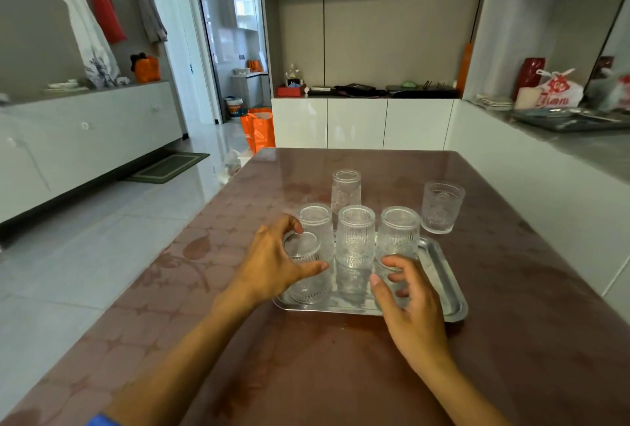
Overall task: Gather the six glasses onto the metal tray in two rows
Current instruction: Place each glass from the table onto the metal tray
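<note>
On the brown table (341, 374), going L to R: left hand (272, 268) is wrapped round the near-left glass (306, 275), thumb on the near side, fingers curled over the far side, glass upright w/ its base on the metal tray (443, 275) at the front-left corner. Just behind it the back row: back-left glass (317, 224), back-middle glass (356, 234), back-right glass (399, 231), all upright, close together. Right hand (412, 306) hovers over the tray's front-right part, fingers half-curled and spread, holding nothing; whether the fingertips touch the back-right glass I can't tell.

Off the tray, beyond its far edge: far glass (346, 190) behind the middle, and right glass (442, 207) well apart to the right. Both upright, so long axis vertical. Right glass lies ahead-right of the right hand, which looks like the nearer one for it. Approx. four of six placed; front row needs two more.
</note>
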The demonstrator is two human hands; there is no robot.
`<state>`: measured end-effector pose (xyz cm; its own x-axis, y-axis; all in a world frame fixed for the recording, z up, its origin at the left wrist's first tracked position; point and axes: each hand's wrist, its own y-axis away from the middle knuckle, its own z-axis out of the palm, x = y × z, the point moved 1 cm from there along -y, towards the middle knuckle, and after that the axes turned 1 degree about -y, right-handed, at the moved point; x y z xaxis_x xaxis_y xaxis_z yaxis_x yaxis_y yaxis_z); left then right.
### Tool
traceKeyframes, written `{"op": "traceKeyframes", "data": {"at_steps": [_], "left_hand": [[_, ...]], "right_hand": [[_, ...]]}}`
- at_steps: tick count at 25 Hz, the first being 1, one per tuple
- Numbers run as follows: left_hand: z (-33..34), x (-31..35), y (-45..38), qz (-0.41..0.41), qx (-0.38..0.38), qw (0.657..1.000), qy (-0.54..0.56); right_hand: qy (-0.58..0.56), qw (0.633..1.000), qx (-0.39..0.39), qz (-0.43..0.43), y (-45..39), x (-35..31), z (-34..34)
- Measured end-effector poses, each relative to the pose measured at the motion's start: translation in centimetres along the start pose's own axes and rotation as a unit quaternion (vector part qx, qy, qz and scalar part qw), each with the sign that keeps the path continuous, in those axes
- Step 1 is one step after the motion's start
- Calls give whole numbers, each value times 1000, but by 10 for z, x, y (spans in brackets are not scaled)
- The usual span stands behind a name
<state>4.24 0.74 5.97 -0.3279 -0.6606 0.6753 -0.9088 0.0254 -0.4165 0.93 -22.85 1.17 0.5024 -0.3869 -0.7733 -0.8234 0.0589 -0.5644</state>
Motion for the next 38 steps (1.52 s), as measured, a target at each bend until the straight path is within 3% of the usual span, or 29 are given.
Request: {"op": "traceKeyframes", "data": {"at_steps": [6,9,11,13,16,20,23,27,30,34,38], "left_hand": [[5,-2,-3,56,-15,996,-62],[-1,-18,1,-27,46,993,110],[-5,-39,-6,-97,98,978,157],[-4,-60,-16,-164,49,978,120],[1,-77,-22,-216,-28,964,155],[-1,-82,-23,-206,-53,956,202],[-5,-91,-24,-175,-25,949,260],[-8,-97,-29,-168,-1,942,291],[-3,-102,-32,-162,-29,955,246],[-4,-102,-26,-151,-46,968,196],[-5,-94,-27,-160,-41,967,192]], "right_hand": [[38,997,-4,-62,2,1,1],[61,994,-24,-88,4,-8,1],[144,975,-77,-151,11,-19,4],[186,949,-130,-221,3,-37,4],[198,940,-120,-252,-54,-62,4],[274,949,-112,-110,-165,-63,24],[363,913,-185,17,-226,-32,57],[389,879,-252,116,-266,26,96],[331,894,-266,139,-273,50,112],[316,921,-191,127,-273,50,114],[275,951,-125,74,-275,2,78]]}}
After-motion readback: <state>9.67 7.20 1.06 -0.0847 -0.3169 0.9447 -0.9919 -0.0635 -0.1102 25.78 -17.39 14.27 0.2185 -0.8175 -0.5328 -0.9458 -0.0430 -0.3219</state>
